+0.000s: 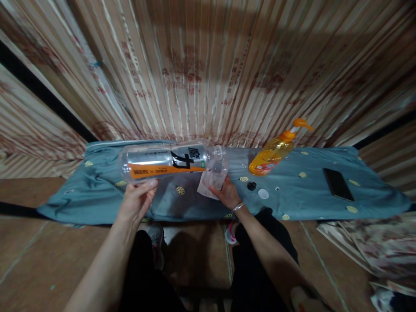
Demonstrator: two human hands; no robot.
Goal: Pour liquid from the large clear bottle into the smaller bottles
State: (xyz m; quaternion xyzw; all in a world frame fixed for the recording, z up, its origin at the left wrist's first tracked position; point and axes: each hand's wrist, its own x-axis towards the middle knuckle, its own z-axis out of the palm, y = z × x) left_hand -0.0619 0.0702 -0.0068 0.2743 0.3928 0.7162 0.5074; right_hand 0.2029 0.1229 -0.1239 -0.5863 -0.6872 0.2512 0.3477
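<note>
My left hand (140, 198) is closed around the underside of a large clear plastic drink bottle (162, 160) with a silver and orange label. The bottle lies nearly level, its neck toward the right and a little higher than its base. At its mouth, my right hand (229, 194) grips a small clear plastic container (219, 171). The two mouths meet or almost meet; I cannot tell if they touch. Beside the small container is a pale sheet or label (206, 186), partly behind my right fingers. Whether liquid is passing between them does not show.
A pump bottle (270, 157) of orange liquid stands at the right on the blue-green cloth (302, 201). Near it lie a black cap (251, 186) and a white round lid (263, 193). Farther right rests a black phone (338, 184). A patterned curtain (201, 78) hangs behind.
</note>
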